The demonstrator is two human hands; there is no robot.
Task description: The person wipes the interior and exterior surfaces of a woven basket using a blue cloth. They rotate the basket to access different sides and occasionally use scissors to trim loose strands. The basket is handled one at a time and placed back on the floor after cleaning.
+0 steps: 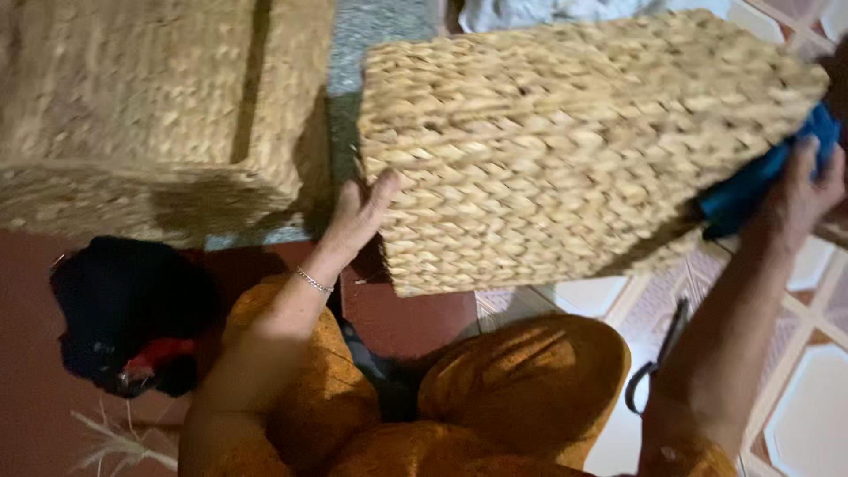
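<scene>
Warm dim indoor light from above, soft motion blur throughout, deep shadow beside the stacked woven straw baskets [150,115], dark corners.

Floor at left is dark red, smooth [35,371]. At right the floor has white tiles w/ reddish-brown pattern borders [808,415]. A grey speckled stone strip [375,35] runs btw. the two. Big woven straw blocks [132,106] stand at upper left. Light is dim & warm, w/ shadows under them.
</scene>
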